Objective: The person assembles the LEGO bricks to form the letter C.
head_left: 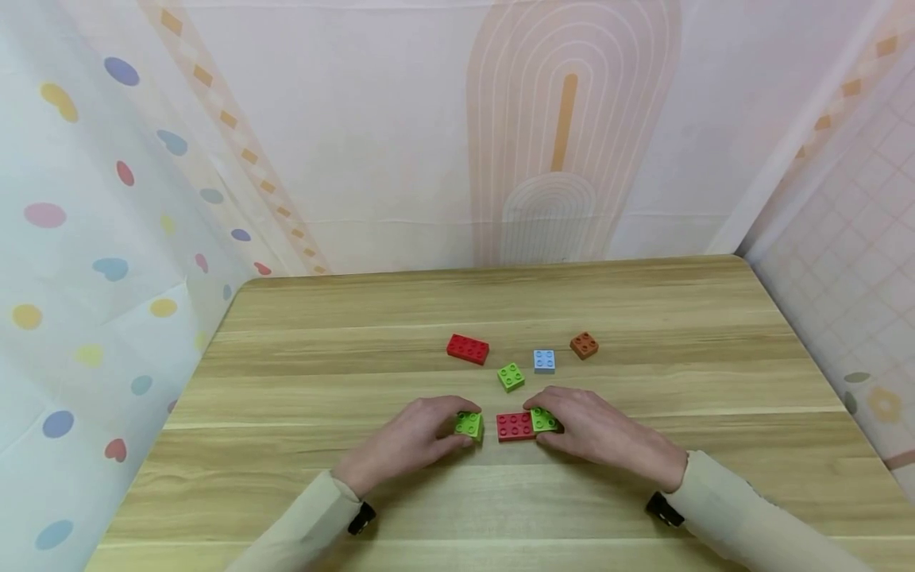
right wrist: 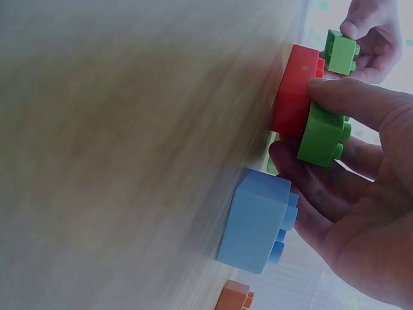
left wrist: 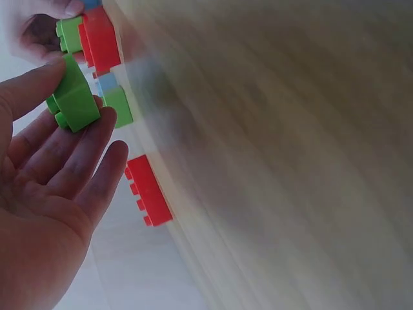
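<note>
My left hand (head_left: 418,435) pinches a green toy brick (head_left: 469,425) between thumb and fingertips. In the left wrist view that green brick (left wrist: 76,98) is held up off the table. My right hand (head_left: 596,427) holds another green brick (head_left: 542,419) by its sides, over the right end of a long red brick (head_left: 513,427) lying in front of me. From the right wrist view, this green brick (right wrist: 321,134) overhangs the red brick's (right wrist: 295,90) end, with the thumb tip beside the studs. A small gap separates the left hand's brick from the red one.
Beyond the hands lie a second red brick (head_left: 468,349), a third green brick (head_left: 511,377), a light blue brick (head_left: 544,361) and a brown brick (head_left: 584,345). They rest on a wooden table (head_left: 343,349) with printed curtains behind and beside it.
</note>
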`<state>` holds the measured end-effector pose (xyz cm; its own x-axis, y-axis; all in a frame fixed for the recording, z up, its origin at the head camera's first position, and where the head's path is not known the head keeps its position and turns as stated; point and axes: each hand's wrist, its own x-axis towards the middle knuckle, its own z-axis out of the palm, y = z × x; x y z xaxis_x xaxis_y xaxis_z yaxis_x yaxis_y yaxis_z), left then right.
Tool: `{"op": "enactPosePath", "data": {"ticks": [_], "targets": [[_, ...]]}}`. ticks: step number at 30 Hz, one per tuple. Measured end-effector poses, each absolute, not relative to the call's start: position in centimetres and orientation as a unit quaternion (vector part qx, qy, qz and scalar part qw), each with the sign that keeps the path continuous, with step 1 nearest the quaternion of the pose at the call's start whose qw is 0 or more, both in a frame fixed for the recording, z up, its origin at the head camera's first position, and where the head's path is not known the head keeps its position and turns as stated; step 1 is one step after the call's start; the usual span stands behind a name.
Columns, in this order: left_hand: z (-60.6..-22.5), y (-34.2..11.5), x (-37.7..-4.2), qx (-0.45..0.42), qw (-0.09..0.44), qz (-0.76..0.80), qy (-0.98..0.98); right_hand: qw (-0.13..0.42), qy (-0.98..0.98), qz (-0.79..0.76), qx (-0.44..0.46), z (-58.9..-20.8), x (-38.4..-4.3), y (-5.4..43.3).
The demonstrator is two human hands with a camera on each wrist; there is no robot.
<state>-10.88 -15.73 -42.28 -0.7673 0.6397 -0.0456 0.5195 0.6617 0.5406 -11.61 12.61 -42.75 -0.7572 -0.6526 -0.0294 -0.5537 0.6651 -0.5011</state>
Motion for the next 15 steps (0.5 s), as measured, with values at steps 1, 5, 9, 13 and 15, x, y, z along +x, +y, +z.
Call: {"op": "enactPosePath", "data": {"ticks": [1,5,9,13,15], "targets": [[-42.3,-15.6,-10.8,0.321,0.115,0.259,0.904,0.103,0.906,-0.238,-0.333,-42.8,-11.6,12.6],[-42.4,-15.1,-10.8,0.323,0.104,0.262,0.903,0.102,0.906,-0.239,-0.334,-42.7,-11.6,12.7],[-42.5,-14.6,-10.9,0.320,0.102,0.265,0.904,0.105,0.905,-0.241,-0.334,-42.6,-11.7,12.7],[-42.5,-14.0,-10.9,0.315,0.103,0.265,0.905,0.106,0.904,-0.243,-0.334,-42.6,-11.7,12.6],[-42.4,-13.7,-10.9,0.313,0.102,0.265,0.906,0.106,0.904,-0.243,-0.334,-42.6,-11.7,12.6]]}}
